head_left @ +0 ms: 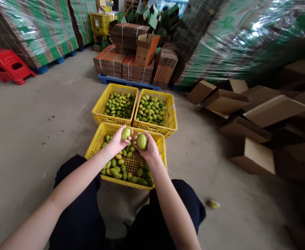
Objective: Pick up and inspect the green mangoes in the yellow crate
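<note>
My left hand point(121, 140) is closed around a green mango point(125, 133), held above the nearest yellow crate point(93, 146). Just to its right, my right hand point(149, 147) grips another green mango point(142, 141), its fingers curled under the fruit. The two mangoes are close together but apart. Below the hands, loose green and yellowish mangoes point(117, 171) lie along the sides of the near crate, and its perforated bottom shows in the middle. My forearms cover part of the crate.
Behind stand two more yellow crates point(96, 110) point(173, 121) of mangoes. A single mango point(213, 203) lies on the floor at right. Open cardboard boxes point(259, 152) are heaped on the right. Flattened cartons point(110, 64) sit on a blue pallet point(104, 79); a red stool point(11, 66) is far left.
</note>
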Demonstrator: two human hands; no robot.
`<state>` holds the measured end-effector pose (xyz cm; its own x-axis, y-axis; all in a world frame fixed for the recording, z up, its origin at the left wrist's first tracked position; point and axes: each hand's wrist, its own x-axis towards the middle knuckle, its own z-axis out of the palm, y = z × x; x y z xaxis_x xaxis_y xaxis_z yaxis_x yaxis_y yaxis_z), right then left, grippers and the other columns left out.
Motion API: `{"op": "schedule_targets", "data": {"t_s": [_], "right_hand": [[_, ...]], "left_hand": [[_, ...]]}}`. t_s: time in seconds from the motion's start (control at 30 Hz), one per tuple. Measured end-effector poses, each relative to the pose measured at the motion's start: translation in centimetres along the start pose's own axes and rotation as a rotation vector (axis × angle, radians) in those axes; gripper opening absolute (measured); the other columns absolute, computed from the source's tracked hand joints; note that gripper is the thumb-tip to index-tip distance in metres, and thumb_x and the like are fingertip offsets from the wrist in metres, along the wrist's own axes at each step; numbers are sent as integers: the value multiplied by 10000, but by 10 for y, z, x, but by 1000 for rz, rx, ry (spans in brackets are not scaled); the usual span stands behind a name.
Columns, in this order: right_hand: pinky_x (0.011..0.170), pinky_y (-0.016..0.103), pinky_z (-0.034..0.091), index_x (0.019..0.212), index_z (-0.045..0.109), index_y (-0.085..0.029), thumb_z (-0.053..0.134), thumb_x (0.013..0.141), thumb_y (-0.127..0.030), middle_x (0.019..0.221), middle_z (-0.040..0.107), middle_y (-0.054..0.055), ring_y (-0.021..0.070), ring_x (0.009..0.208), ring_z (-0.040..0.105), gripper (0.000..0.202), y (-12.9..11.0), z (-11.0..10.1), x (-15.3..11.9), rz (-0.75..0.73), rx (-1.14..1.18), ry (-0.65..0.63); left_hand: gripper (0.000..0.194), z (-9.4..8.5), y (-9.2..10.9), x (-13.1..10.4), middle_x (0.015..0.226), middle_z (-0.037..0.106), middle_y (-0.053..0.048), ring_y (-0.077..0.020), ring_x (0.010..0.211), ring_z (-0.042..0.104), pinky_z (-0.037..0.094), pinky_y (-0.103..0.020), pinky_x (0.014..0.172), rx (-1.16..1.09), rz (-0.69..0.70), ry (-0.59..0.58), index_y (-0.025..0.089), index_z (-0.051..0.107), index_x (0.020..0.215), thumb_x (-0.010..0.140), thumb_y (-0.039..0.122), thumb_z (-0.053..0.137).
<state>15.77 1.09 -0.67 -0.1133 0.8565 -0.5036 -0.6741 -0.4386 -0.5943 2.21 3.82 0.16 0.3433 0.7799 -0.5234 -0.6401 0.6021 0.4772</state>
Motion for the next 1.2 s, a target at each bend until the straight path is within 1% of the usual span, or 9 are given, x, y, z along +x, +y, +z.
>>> {"op": "schedule_targets", "data": {"t_s": [0.1,0.23,0.37,0.53,0.7,0.83,0.97,1.07,1.2], "right_hand": [[478,238,480,755,595,-199,557,783,-372,611,650,13,142,527,577,179,-1,0,-2,6,42,-47],[499,259,495,811,598,-188,501,689,-262,712,676,51,169,605,607,173,-4,-1,-5,-7,120,-109],[615,329,560,778,586,-201,481,547,-152,760,691,51,193,681,634,259,-7,-3,-3,-46,106,-143],[722,321,588,680,576,-207,516,614,-108,682,669,11,166,707,642,134,-5,-1,2,-119,100,-61],[686,298,590,729,608,-210,644,730,-227,690,684,2,142,639,636,40,-3,-1,4,-115,55,-71],[626,273,577,775,634,-204,674,763,-337,710,702,18,141,624,640,140,-4,-3,4,-87,40,-77],[565,218,532,776,652,-178,608,811,-471,650,668,32,126,576,616,299,-3,-1,2,-35,41,-94],[515,225,500,806,661,-174,563,809,-571,603,626,23,128,530,577,408,-3,0,0,-31,43,-119],[478,231,458,835,651,-180,562,791,-601,584,592,5,124,502,542,433,-3,1,-2,-58,26,-156]], "left_hand": [[280,3,1,-4,590,557,-8,-42,367,448,264,-113,279,47,-10,24,108,592,754,927,296,479],[292,8,3,-7,634,607,-93,-110,479,557,435,-157,383,21,-26,-11,87,605,772,891,195,362],[272,9,5,-8,642,625,-115,-129,519,587,493,-167,437,-55,-24,50,72,611,831,841,118,343],[272,9,5,-7,655,628,-94,-94,471,569,494,-143,441,-14,-20,34,65,606,818,916,149,367],[265,6,6,-3,660,637,-64,-69,448,561,490,-134,432,66,-47,-17,68,631,813,944,242,479],[305,6,5,-2,671,660,-66,-66,454,571,483,-130,427,93,-38,-9,76,644,792,941,307,513],[455,8,3,-3,615,651,-69,-74,448,572,476,-136,424,117,-45,-12,78,655,759,922,473,498],[558,9,4,-4,547,627,-62,-81,421,552,457,-146,407,147,-80,-46,76,687,810,892,583,471],[644,7,5,-5,521,617,-67,-89,409,541,430,-153,394,175,-109,-98,74,711,896,877,651,425]]}}
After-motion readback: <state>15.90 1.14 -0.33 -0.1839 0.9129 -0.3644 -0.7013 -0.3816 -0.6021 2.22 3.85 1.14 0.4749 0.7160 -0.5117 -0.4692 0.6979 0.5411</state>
